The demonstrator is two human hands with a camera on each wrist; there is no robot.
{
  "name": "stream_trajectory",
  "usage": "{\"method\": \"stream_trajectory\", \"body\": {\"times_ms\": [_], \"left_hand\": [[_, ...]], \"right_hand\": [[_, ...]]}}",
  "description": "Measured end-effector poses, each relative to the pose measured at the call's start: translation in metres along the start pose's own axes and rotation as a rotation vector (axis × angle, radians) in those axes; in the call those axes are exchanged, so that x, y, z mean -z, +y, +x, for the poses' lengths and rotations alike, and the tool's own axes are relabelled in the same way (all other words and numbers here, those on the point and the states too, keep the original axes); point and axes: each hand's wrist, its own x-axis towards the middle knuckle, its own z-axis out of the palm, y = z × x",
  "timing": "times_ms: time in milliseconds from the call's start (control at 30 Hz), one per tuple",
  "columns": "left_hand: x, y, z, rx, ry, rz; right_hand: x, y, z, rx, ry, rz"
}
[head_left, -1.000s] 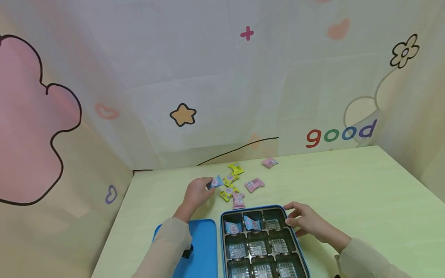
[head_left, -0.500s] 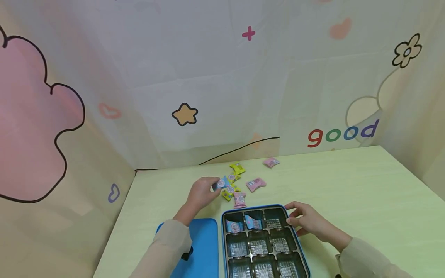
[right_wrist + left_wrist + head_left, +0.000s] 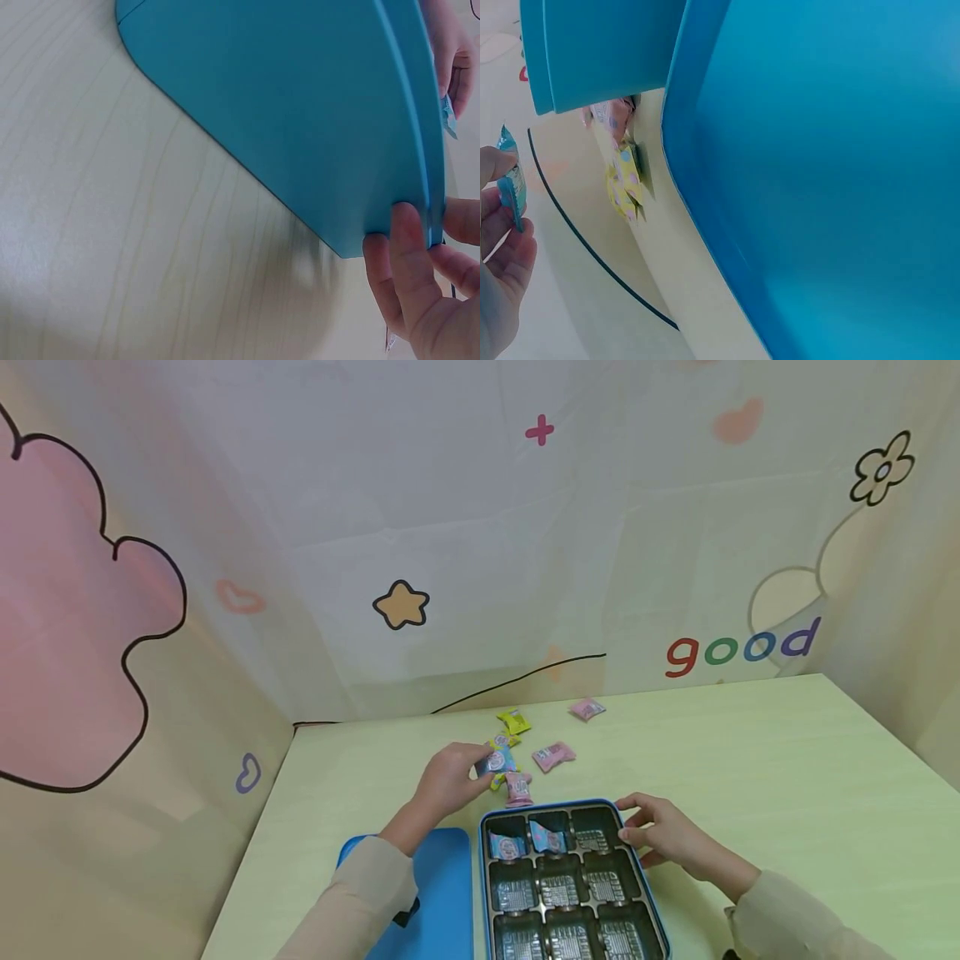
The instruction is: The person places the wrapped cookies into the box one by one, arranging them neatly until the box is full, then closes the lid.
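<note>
My left hand [image 3: 447, 783] pinches a blue wrapped candy [image 3: 497, 761] between thumb and fingers. In the head view it hangs over the yellow candies, partly covering them; the left wrist view shows the wrapper [image 3: 511, 184] side-on and off the table. My right hand [image 3: 666, 833] grips the far right corner of a blue box [image 3: 558, 891] with a black compartment insert. In the right wrist view, its fingers [image 3: 411, 266] press the outer wall and the thumb lies over the rim. Two blue candies [image 3: 547, 837] sit in the far left and far middle compartments.
Yellow candies [image 3: 514, 721] and pink candies [image 3: 553, 757] lie loose beyond the box; one pink candy [image 3: 518, 788] is close to its far edge. A blue lid [image 3: 444, 893] rests left of the box, under my left forearm. A printed curtain [image 3: 480, 568] rises behind the table.
My left hand has moved right with the blue candy, from beside the yellow candies to over them. The right hand keeps its grip on the box corner.
</note>
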Motion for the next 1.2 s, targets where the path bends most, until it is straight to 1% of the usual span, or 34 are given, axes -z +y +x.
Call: {"method": "stream_trajectory", "body": {"times_ms": [200,467,567,733,967,1100,1200], "left_hand": [[-0.001,0.004,0.0,-0.018,-0.005,-0.015],[-0.001,0.013,0.0,-0.089,0.008,-0.016],[-0.002,0.017,-0.001,-0.094,-0.006,-0.007],[-0.003,0.022,-0.003,-0.078,-0.039,-0.013],[-0.006,0.031,-0.006,-0.151,-0.035,0.008],[-0.008,0.036,-0.006,-0.177,-0.036,-0.01],[-0.008,0.039,-0.007,-0.179,-0.053,-0.021]], "right_hand": [[0.0,0.0,0.0,-0.006,0.0,0.006],[0.001,0.001,0.001,-0.007,-0.001,0.003],[0.0,0.001,0.001,-0.012,0.001,-0.002],[0.0,0.002,0.002,-0.015,0.004,-0.004],[0.001,0.001,0.001,-0.011,-0.004,0.003],[0.001,0.001,0.002,-0.012,0.001,0.007],[0.001,0.0,0.001,-0.012,0.0,0.01]]}}
